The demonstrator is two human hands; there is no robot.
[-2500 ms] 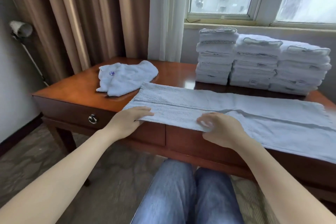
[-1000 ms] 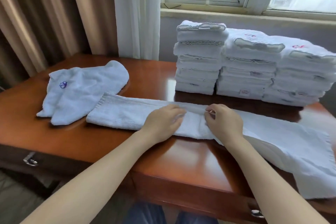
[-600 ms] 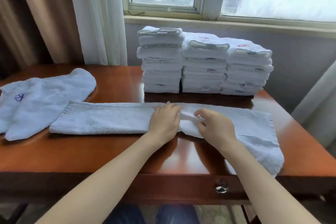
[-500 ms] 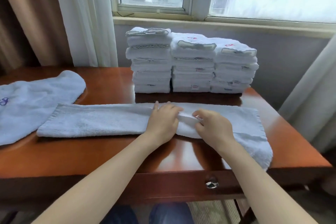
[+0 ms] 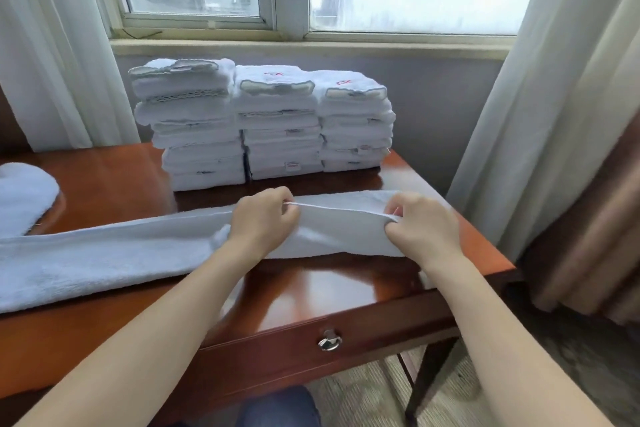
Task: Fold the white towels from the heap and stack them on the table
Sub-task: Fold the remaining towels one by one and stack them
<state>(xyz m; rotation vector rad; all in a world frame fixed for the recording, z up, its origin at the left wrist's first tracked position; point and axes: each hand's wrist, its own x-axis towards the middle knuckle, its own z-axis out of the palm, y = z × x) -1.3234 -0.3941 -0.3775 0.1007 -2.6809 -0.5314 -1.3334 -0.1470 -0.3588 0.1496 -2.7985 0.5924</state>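
Pinching the far edge of the long towel (image 5: 104, 256), the left hand (image 5: 265, 222) and right hand (image 5: 420, 230) now stand apart and lift that edge off the table (image 5: 311, 291); half a second ago they lay close together, pressing the strip's middle flat. The fingers (image 5: 284, 205) of both hands are curled tight on the hem, which runs taut between them. The towel, folded lengthwise, lies across the table in front of three stacks (image 5: 273, 121) of folded towels, its left part flat. I judge the lengthwise fold done and the crosswise fold beginning: the right end likely goes leftward. Another loose towel (image 5: 24, 194) waits at the left
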